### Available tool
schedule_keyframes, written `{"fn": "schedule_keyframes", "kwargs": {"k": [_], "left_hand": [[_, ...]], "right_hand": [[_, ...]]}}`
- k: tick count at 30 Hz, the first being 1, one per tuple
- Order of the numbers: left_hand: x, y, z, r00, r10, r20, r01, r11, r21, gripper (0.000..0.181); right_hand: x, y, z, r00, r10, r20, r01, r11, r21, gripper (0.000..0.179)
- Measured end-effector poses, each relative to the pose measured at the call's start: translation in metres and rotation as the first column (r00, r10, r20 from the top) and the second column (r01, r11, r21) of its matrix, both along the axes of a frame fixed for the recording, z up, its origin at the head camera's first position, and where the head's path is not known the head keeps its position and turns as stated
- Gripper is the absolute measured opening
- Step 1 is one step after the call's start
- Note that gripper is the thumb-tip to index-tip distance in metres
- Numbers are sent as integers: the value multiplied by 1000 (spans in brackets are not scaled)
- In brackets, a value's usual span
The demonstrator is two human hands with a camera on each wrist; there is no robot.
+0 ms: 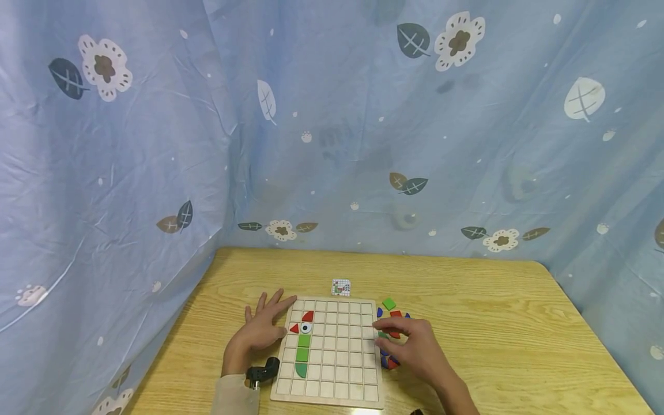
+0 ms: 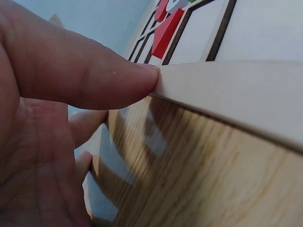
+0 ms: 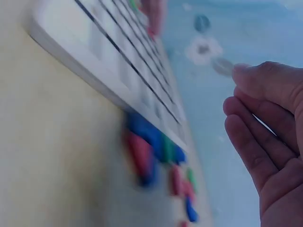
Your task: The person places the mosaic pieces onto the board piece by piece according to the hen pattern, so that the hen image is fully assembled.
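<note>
A wooden grid board (image 1: pixel 329 357) lies on the table. On its left columns sit a red quarter-round (image 1: pixel 308 316), an eye tile (image 1: pixel 305 328), a red triangle (image 1: pixel 294 328), two light green squares (image 1: pixel 303 347) and a dark green quarter-round (image 1: pixel 301 369). My left hand (image 1: pixel 257 333) rests at the board's left edge, fingers spread; in the left wrist view its thumb (image 2: pixel 113 78) touches the rim. Over the right edge hovers my right hand (image 1: pixel 419 346), thumb and fingertips apart, nothing visible between them. Partly hidden beneath it are loose coloured pieces (image 1: pixel 392 362).
Behind the board lies a small picture card (image 1: pixel 340 287) with a gridded design. A loose green square (image 1: pixel 389 303) sits near the board's upper right corner. A blue patterned curtain (image 1: pixel 337 144) hangs around the wooden table (image 1: pixel 498 323).
</note>
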State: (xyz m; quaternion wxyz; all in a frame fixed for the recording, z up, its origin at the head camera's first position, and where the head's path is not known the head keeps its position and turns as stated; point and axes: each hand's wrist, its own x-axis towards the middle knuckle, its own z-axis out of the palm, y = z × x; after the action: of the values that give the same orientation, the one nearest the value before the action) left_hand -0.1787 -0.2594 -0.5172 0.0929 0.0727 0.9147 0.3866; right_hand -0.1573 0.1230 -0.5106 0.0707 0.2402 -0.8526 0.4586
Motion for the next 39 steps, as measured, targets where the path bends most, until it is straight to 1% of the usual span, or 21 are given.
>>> {"fn": "schedule_keyframes", "kwargs": {"k": [1,3,5,8,12,15,18,22,24,26,30,33,36,39], "left_hand": [[0,0,0,1000,1,-1,-1,1000,-2,83],[0,0,-1,1000,-1,-3,0,1000,-5,83],[0,-1,-1,1000,-4,-3,4,1000,-4,83],[0,-1,-1,1000,-12,2,12,1000,4,82],[-1,-2,-1,1000,-16,8,16,1000,7,82],[-1,-2,-1,1000,-15,10,15,1000,9,82],[-1,-2,-1,1000,-15,10,15,1000,9,82],[-1,0,-1,1000,-2,-3,2,1000,-4,83],[0,0,-2,1000,7,-8,-8,1000,-8,84],[0,1,-1,1000,14,-9,-14,1000,-9,84],[0,2,0,1000,19,-8,-19,1000,-9,84],[0,1,-1,1000,14,-5,-14,1000,-4,83],[0,0,-1,1000,7,-1,-7,1000,2,83],[0,0,-1,1000,15,-4,-15,1000,-9,83]], "right_hand": [[-4,5,4,1000,-19,-3,19,1000,6,26],[-13,15,10,998,-52,-38,53,998,35,27],[-23,23,14,996,-64,-66,67,997,48,29],[-38,32,19,994,-63,-92,67,997,47,30],[-56,36,18,996,-46,-80,49,998,44,30],[-68,36,14,999,-12,-39,13,999,38,28],[-79,35,6,1000,14,27,-15,1000,25,29],[-91,34,-6,993,36,114,-37,999,6,32],[-96,34,-11,989,46,142,-47,999,2,33],[-100,35,-16,985,48,168,-49,999,3,33],[-103,41,-25,983,49,178,-52,999,13,31],[-100,45,-28,984,35,177,-39,999,19,29],[-97,47,-28,985,-1,170,-6,999,41,28],[-95,48,-28,989,-22,149,11,998,69,29]]}}
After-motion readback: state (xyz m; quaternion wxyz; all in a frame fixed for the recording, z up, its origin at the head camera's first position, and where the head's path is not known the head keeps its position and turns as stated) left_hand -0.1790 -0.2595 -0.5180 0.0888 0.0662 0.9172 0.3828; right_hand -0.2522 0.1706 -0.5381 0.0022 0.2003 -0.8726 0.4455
